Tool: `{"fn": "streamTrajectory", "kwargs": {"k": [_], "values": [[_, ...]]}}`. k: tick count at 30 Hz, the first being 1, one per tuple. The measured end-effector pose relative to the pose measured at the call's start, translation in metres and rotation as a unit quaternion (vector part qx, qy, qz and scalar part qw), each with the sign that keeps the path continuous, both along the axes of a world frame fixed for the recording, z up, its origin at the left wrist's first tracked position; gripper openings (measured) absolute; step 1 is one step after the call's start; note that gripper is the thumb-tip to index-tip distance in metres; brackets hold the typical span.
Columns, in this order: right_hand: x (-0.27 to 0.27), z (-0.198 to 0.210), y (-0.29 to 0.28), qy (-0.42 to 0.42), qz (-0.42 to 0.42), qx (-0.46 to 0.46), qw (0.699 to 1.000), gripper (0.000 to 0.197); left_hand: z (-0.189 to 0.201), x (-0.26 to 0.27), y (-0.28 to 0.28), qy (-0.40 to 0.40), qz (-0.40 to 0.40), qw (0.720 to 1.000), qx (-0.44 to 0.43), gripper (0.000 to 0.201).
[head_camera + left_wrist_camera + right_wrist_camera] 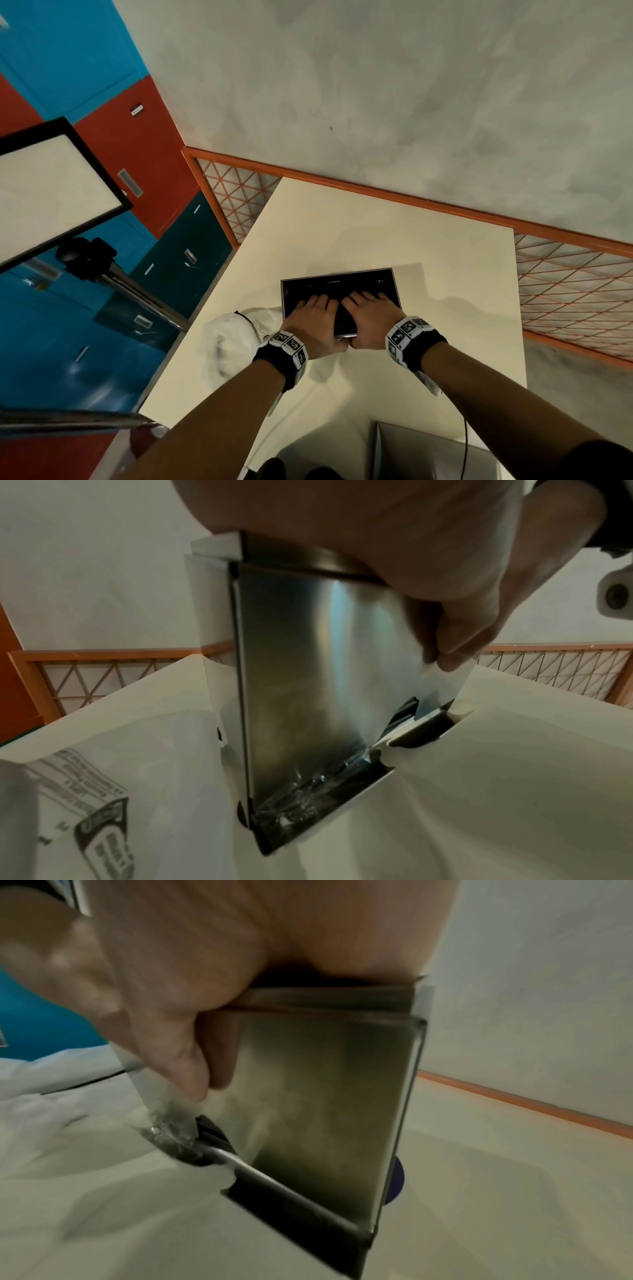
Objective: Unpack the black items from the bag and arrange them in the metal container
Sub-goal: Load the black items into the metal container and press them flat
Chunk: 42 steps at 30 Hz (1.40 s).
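Note:
The metal container (337, 273) stands on the white table (411, 359) with several black items lying in it. My left hand (310, 308) and right hand (368, 305) reach over its near rim side by side, fingers laid on the black items inside. Between them a glossy black item (344, 320) in clear wrap pokes out over the rim. The wrist views face the container's near wall (308, 669) (325, 1096). My left thumb (452, 653) and right thumb (192, 1080) run down it onto the crinkled wrap of that item (209, 1129). The white bag (229, 339) lies crumpled left of the container.
A light panel on a metal stand (51, 185) rises at the left. An orange mesh railing (565, 284) borders the table's far and right sides. A grey flat object (428, 452) and a thin cable (465, 442) sit at the near table edge.

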State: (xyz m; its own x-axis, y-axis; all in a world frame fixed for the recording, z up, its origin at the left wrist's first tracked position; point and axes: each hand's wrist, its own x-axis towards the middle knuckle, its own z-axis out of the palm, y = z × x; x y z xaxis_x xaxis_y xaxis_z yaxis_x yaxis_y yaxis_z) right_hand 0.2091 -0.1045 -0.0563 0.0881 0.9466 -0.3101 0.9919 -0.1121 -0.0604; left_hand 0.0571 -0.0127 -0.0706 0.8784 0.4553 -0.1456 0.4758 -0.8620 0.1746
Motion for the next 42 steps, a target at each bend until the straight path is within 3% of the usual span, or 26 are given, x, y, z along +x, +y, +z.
{"fn": "streamTrajectory", "kwargs": {"k": [10, 15, 26, 32, 38, 42], "values": [[-0.007, -0.003, -0.016, -0.005, 0.004, 0.022, 1.000, 0.069, -0.005, -0.007, -0.016, 0.012, 0.025, 1.000, 0.009, 0.076], [-0.009, -0.006, -0.018, 0.011, 0.003, -0.007, 1.000, 0.080, -0.007, -0.012, -0.025, 0.013, 0.030, 0.999, 0.018, 0.080], [-0.007, 0.001, -0.010, 0.030, -0.011, -0.049, 0.998, 0.091, -0.004, -0.007, -0.023, 0.030, 0.061, 0.997, -0.044, 0.089], [-0.009, -0.001, -0.018, -0.011, 0.009, 0.018, 1.000, 0.073, -0.006, -0.010, -0.021, -0.026, 0.025, 0.999, 0.012, 0.070], [-0.010, -0.006, -0.030, -0.033, 0.035, 0.115, 0.992, 0.064, -0.007, -0.014, -0.024, -0.074, 0.004, 0.996, 0.055, 0.064], [-0.013, -0.003, -0.030, -0.036, 0.031, 0.115, 0.992, 0.060, -0.006, -0.014, -0.026, -0.070, 0.001, 0.996, 0.057, 0.062]]}}
